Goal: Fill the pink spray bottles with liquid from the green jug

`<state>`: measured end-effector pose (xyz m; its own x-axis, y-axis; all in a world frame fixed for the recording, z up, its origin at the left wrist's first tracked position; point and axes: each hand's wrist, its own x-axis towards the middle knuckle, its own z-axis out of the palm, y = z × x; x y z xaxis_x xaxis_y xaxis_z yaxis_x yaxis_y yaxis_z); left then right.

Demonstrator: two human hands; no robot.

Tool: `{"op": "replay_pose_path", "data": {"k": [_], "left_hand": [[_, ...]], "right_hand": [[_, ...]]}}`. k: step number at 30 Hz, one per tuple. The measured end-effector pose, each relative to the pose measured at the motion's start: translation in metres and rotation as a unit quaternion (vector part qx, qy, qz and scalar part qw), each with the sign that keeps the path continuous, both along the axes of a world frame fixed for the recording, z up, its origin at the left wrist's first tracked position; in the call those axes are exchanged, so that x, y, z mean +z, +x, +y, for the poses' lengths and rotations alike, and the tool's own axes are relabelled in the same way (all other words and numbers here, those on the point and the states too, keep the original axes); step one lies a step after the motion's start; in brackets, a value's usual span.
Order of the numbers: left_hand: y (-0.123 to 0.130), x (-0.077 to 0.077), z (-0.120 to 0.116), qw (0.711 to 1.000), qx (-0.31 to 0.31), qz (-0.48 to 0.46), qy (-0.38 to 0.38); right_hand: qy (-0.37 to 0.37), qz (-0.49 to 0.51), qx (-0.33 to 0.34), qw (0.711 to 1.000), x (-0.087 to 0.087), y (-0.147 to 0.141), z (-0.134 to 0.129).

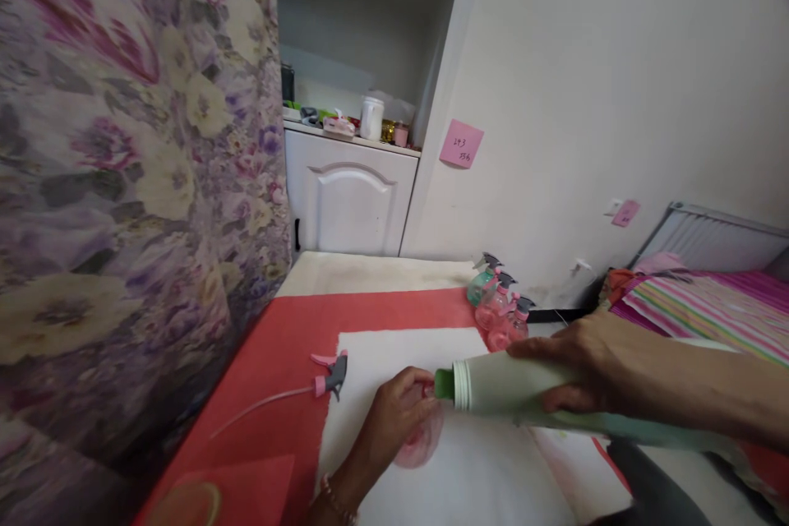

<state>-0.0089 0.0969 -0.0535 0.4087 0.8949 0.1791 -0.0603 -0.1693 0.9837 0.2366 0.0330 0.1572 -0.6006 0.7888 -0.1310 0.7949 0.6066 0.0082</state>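
My left hand (403, 407) is wrapped round the neck of a clear pink spray bottle (420, 442), which stands without its head on a white cloth (481, 468). In my right hand (576, 362) is a large pale green bottle (502, 382), tipped nearly level. Its green mouth meets the pink bottle's opening; whether liquid is flowing I cannot tell. A grey and pink spray head (334, 374) with a long thin tube lies left of my left hand, across the cloth's edge and the red cover.
Several spray bottles (491, 308), green and pink, stand at the table's back right corner. A red cover (259, 370) lies under the cloth. Floral curtain (123, 181) hangs at left, a white cabinet (357, 197) stands behind, and a bed (708, 300) is at right.
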Motion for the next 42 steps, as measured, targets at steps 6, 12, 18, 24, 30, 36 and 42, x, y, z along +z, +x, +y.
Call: {"op": "replay_pose_path", "data": {"k": [6, 12, 18, 24, 30, 36, 42], "left_hand": [[0.001, -0.003, 0.002, 1.0, -0.001, 0.002, -0.001], [0.0, 0.002, 0.001, 1.0, 0.001, 0.006, -0.005], [0.0, 0.002, 0.002, 1.0, 0.01, 0.004, -0.007], [0.001, -0.003, 0.003, 1.0, 0.004, -0.007, -0.006], [0.0, -0.007, 0.004, 1.0, -0.008, -0.01, -0.002], [0.001, -0.006, 0.005, 1.0, 0.002, -0.001, 0.002], [0.002, -0.009, 0.007, 1.0, 0.001, 0.015, 0.0]], "right_hand": [[-0.011, -0.016, -0.014, 1.0, 0.002, -0.001, 0.001], [0.001, -0.021, -0.012, 1.0, 0.005, -0.003, -0.002], [0.01, -0.026, -0.017, 0.999, 0.009, -0.007, -0.005], [0.008, -0.031, -0.014, 0.999, 0.008, -0.007, -0.003], [0.022, -0.024, 0.0, 0.999, 0.004, -0.004, -0.002], [0.007, -0.023, 0.001, 1.0, 0.008, -0.003, -0.003], [0.016, -0.039, 0.011, 0.999, 0.006, -0.002, -0.001]]}}
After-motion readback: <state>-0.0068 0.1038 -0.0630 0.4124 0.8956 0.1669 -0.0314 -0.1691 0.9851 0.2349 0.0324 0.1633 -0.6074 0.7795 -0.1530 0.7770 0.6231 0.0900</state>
